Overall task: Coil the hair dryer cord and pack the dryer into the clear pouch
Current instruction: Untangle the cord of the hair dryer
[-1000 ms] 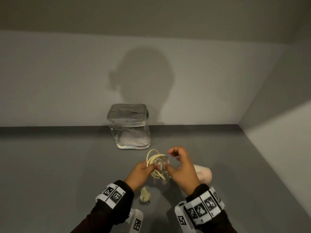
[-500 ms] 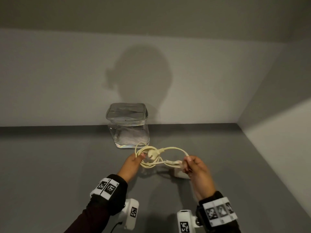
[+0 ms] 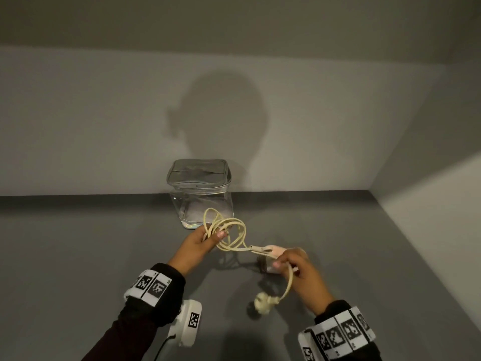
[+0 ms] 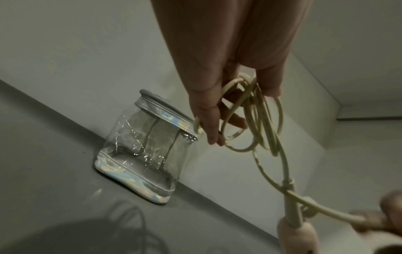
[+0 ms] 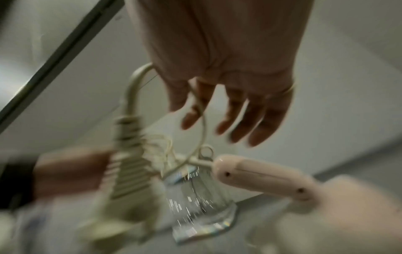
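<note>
The cream cord [image 3: 230,231] is gathered in loose loops that my left hand [image 3: 200,242] grips just in front of the clear pouch [image 3: 200,201]. In the left wrist view the loops [image 4: 259,120] hang from my curled fingers [image 4: 208,120]. My right hand [image 3: 304,272] pinches the cord near its end, and the plug [image 3: 263,303] dangles below it. In the right wrist view the cord runs between my thumb and forefinger [image 5: 191,103]. The pink hair dryer [image 3: 276,250] lies on the grey table behind my right hand, mostly hidden; its handle [image 5: 261,178] points at the pouch [image 5: 200,206].
The pouch stands upright against the back wall [image 3: 104,126] with its zip top [image 3: 199,173] closed. A side wall [image 3: 429,230] bounds the grey tabletop [image 3: 78,256] on the right. White wrist camera housings [image 3: 188,324] sit under my forearms.
My right hand has drawn the plug end out of the coil, rightward and toward me, so the plug now hangs below it. My left hand still holds the loops.
</note>
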### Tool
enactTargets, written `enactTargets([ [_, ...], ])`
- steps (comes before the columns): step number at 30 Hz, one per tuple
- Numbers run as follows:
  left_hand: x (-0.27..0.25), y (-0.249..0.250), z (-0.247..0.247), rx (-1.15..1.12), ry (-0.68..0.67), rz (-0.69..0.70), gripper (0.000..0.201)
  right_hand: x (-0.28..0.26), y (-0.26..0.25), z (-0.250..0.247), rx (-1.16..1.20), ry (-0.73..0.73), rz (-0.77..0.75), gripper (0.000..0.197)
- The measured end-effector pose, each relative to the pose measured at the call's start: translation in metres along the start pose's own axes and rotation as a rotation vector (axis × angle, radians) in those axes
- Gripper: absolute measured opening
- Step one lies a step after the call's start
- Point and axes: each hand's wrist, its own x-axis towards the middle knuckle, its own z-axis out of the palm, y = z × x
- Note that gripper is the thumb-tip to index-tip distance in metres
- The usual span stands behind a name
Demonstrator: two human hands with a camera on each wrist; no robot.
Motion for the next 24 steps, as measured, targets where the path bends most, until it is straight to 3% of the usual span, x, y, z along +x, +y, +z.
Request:
enactTargets([
  [2, -0.001, 0.007, 0.0, -0.067, -0.02, -0.003, 0.007, -0.006, 0.01, 0.01, -0.232, -0.214, 0.016, 0.035],
  [4, -0.002, 0.012, 0.004, -0.114, -0.043, -0.008, 0.01, -0.011, 0.017, 0.023, -0.371, -0.297, 0.048, 0.037],
  [8, -0.005, 0.024, 0.013, -0.198, -0.08, 0.024, 0.012, -0.013, 0.005, 0.044, -0.298, -0.326, 0.079, 0.04],
  [12, -0.008, 0.037, 0.011, -0.353, -0.113, 0.047, 0.039, -0.011, 0.0, 0.053, -0.373, -0.395, 0.007, 0.041],
  [14, -0.008, 0.043, 0.006, -0.417, -0.083, 0.052, 0.033, -0.009, -0.003, 0.045, -0.42, -0.256, 0.006, 0.034],
  [16, -0.009, 0.046, 0.002, -0.457, -0.032, 0.057, 0.023, -0.009, -0.011, 0.037, -0.368, -0.032, -0.085, 0.027],
  [18, -0.01, 0.048, 0.001, -0.514, -0.025, 0.059, 0.023, -0.005, -0.017, 0.036, -0.33, 0.028, -0.205, 0.021],
  [21, -0.013, 0.048, 0.004, -0.571, -0.069, 0.054, 0.04, -0.002, -0.029, 0.054, -0.077, -0.245, -0.094, 0.033],
  [24, -0.011, 0.046, -0.002, -0.594, -0.057, 0.069, 0.039, -0.004, -0.041, 0.073, 0.445, -0.458, 0.118, 0.034],
])
